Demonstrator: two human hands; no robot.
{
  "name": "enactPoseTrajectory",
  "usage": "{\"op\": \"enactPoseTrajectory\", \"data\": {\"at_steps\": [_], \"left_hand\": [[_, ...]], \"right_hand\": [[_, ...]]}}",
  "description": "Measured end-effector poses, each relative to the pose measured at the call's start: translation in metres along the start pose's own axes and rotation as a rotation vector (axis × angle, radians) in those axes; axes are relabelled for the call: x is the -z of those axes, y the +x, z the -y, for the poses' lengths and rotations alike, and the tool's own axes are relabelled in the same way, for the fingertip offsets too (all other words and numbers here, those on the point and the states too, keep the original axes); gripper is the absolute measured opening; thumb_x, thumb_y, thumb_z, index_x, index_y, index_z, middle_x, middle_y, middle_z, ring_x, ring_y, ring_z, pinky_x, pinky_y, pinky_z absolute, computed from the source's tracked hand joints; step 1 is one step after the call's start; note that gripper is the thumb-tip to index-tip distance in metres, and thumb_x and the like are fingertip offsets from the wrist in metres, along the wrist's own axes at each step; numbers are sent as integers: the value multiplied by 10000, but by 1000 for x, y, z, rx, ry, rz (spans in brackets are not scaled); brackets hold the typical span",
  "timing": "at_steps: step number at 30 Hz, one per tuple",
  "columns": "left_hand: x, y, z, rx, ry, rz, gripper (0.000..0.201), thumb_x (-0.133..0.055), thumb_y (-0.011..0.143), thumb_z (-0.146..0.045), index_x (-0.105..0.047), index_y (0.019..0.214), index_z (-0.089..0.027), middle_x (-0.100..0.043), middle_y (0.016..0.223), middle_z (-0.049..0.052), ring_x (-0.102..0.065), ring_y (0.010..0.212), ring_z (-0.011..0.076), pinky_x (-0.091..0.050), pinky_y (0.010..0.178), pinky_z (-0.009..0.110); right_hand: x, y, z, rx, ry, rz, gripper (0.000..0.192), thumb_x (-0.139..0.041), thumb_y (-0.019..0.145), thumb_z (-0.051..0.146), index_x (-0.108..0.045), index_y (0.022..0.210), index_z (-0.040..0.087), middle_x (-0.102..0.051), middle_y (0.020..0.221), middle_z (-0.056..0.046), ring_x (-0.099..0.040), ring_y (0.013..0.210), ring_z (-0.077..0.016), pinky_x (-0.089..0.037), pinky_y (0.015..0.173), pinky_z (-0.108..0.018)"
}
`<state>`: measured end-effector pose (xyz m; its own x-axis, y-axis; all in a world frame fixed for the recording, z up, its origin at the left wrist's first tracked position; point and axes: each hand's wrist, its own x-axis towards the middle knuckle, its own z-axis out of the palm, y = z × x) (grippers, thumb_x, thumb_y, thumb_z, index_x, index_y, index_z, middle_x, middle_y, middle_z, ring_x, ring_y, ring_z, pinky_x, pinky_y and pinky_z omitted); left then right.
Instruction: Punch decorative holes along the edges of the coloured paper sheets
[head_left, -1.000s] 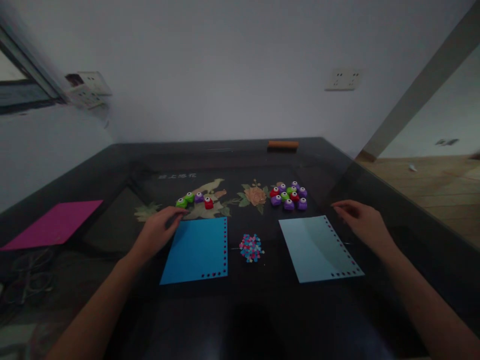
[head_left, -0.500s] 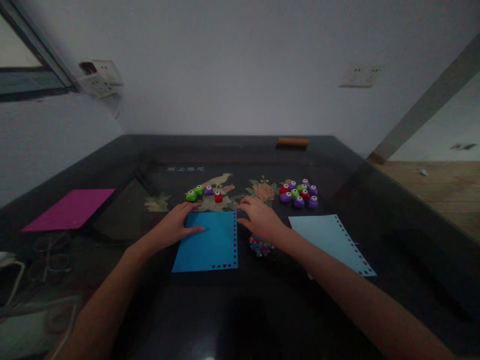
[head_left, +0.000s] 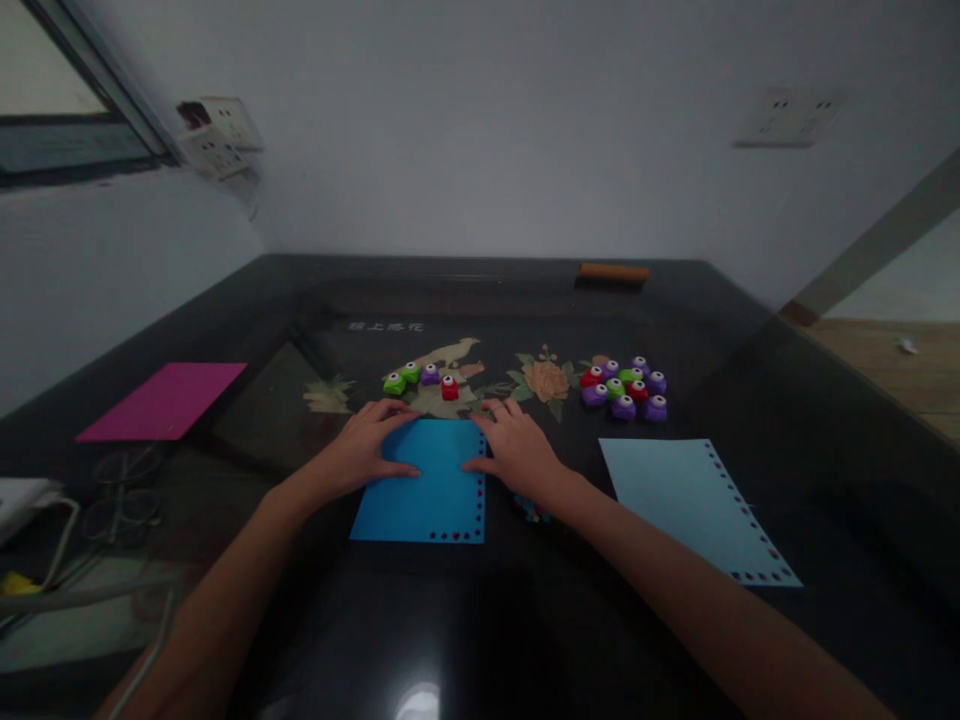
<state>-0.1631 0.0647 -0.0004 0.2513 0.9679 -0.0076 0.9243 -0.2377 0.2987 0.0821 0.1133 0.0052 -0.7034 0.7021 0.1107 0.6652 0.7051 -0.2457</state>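
A bright blue sheet of paper point(head_left: 431, 500), with small dark red shapes along its right and bottom edges, lies between my hands. My left hand point(head_left: 366, 447) rests at its upper left, fingers apart and thumb lying over the sheet. At the upper right corner is my right hand point(head_left: 523, 447), fingers stretched out and thumb on the paper. My right forearm partly covers a heap of tiny coloured pieces point(head_left: 534, 514). Just beyond the sheet sit green one-eyed toy pieces point(head_left: 394, 383), a purple one point(head_left: 430, 375) and a red one point(head_left: 449, 388).
A pale blue sheet point(head_left: 667, 490) with similar edge shapes lies to the right, below a cluster of several one-eyed toys point(head_left: 622, 390). A magenta sheet point(head_left: 169, 400) is at the left, near white cables point(head_left: 64, 540). A brown roll point(head_left: 613, 273) lies at the back.
My right hand has moved onto the blue sheet's right edge; its thumb now lies over the paper. The forearm hides more of the tiny pieces. The view has shifted slightly.
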Motion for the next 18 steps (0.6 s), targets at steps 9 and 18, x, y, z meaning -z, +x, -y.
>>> {"op": "enactPoseTrajectory", "data": {"at_steps": [9, 18], "left_hand": [[-2, 2, 5, -22, -27, -30, 755, -675, 603, -614, -530, 1245, -246, -480, 1222, 115, -438, 1126, 330, -365, 949, 485], [-2, 1, 1, -36, -52, -47, 729, -685, 612, -587, -511, 1217, -218, -475, 1241, 118, -416, 1168, 314, -345, 980, 455]], "right_hand": [[11, -2, 1, -3, 33, -19, 526, -712, 713, 364, -558, 1175, 165, -564, 1144, -125, -494, 1058, -280, -462, 799, -390], [11, 0, 0, -35, 41, -81, 186, -610, 801, 212, -616, 982, 170, -606, 1029, -84, -535, 970, -228, -437, 740, -315]]}}
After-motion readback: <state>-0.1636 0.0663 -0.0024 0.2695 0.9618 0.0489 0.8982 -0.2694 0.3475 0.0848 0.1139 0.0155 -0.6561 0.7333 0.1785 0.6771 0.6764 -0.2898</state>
